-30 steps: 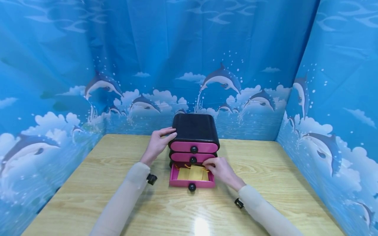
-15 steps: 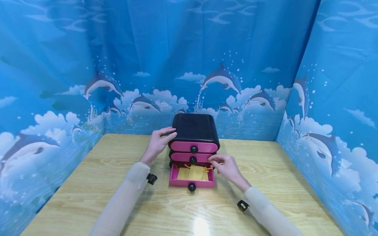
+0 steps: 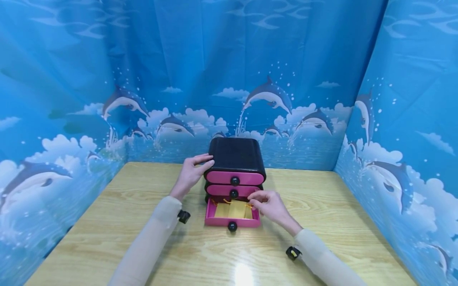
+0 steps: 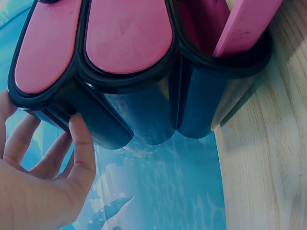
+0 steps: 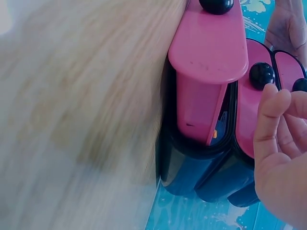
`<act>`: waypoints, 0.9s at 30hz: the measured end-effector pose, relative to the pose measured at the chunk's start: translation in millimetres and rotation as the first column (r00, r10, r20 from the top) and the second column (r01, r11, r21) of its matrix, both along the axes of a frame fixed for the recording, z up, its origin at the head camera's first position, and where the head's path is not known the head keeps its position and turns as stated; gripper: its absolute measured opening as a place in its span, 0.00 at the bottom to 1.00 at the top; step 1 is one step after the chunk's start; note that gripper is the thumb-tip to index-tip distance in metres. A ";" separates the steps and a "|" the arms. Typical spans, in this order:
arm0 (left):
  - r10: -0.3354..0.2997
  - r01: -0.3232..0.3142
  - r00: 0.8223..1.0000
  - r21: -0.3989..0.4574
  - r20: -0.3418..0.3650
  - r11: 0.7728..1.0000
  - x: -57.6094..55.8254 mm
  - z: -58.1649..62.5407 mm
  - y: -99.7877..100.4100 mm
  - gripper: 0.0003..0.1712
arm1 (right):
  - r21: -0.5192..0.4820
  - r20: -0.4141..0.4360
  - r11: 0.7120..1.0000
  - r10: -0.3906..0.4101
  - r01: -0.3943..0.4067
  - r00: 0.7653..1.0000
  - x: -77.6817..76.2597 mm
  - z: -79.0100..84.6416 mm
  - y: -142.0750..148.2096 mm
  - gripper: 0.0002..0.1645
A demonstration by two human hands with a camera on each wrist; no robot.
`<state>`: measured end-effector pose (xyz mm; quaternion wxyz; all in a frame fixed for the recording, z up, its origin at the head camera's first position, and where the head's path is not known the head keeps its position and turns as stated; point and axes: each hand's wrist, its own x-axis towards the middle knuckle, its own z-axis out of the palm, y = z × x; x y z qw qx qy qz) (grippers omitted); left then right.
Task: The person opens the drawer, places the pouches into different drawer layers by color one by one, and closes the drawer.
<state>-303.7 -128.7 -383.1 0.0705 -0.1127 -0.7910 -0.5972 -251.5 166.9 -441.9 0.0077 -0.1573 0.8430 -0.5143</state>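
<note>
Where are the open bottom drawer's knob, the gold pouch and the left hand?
bottom drawer's knob (image 3: 232, 227), head view, on the black ball.
gold pouch (image 3: 237, 209), head view, on its middle fabric.
left hand (image 3: 189, 174), head view, on its back.

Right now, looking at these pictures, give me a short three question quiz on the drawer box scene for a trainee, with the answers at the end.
1. True or false: the bottom drawer of the chest is pulled out.
2. Which hand rests on the chest's upper left corner? A) left hand B) right hand C) neither
3. Fill in: the open drawer holds a ___-coloured pouch.

Key
1. True; the upper two drawers are closed.
2. A; its fingers lie on the black top edge.
3. Gold; the right hand's fingers are at the pouch's right end, by the cord.
</note>
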 end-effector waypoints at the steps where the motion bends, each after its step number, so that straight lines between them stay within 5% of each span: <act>1: -0.001 0.001 1.000 0.000 0.001 1.000 0.0 0.2 0.3 0.27 | -0.001 -0.001 1.000 0.007 -0.007 1.000 0.2 -0.6 0.1 0.09; 16: -0.005 0.004 1.000 -0.015 -0.011 1.000 -1.0 -0.6 0.9 0.29 | 0.074 0.059 0.980 0.179 -0.184 0.982 22.6 -1.5 -12.4 0.14; 27: -0.001 0.001 1.000 -0.015 -0.008 1.000 0.1 -0.3 0.2 0.29 | 0.113 0.174 0.932 0.322 -0.344 0.931 35.3 -3.6 -22.2 0.12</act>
